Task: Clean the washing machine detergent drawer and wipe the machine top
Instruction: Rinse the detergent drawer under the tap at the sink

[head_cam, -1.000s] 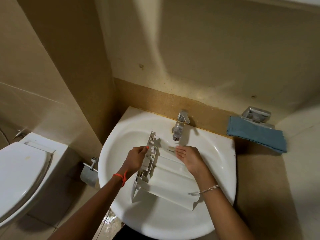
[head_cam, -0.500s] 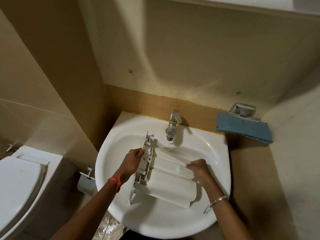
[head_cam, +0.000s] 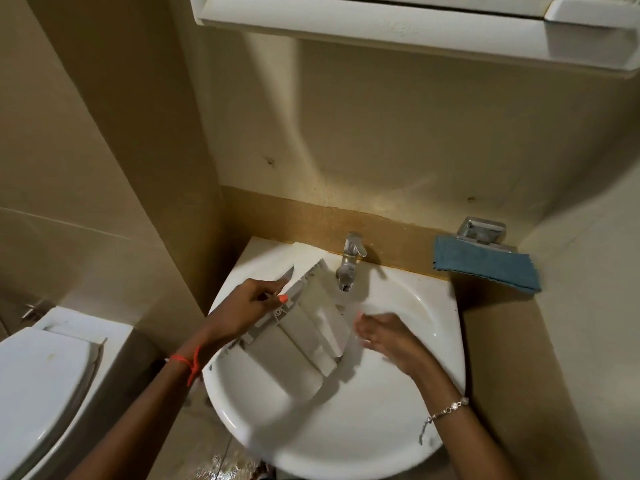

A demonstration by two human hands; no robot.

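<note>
At the far left stood a toilet (head_cam: 41,393), well apart from any fingers. The left hand (head_cam: 242,306) gripped the front end of the drawer (head_cam: 301,337), fingers curled behind its panel and thumb pressed on the near face. From that grip the drawer stretched away to the right, tilted, underside up, over the bowl of the sink (head_cam: 346,445). The tap (head_cam: 349,261) stood just beyond the drawer's far corner, above and between the two sets of fingers; whether water ran could not be told. The right hand (head_cam: 384,336) lay beside the drawer's right edge, its fingers loosely stretched toward it and clamped on nothing. Blur hid whether they touched the plastic. Right of those fingers, well apart, a blue cloth (head_cam: 485,268) lay under a metal holder (head_cam: 481,230). The likely trouble was a slip: only one hand truly held the drawer, and wet plastic could slide from that grip and knock against the sink or tap, cracking the thin ribs. Rubbing hard from the right could also twist it out of the left fingers. Counted left to right: one toilet, two hands, one drawer, one sink, one tap, one cloth, one holder.
</note>
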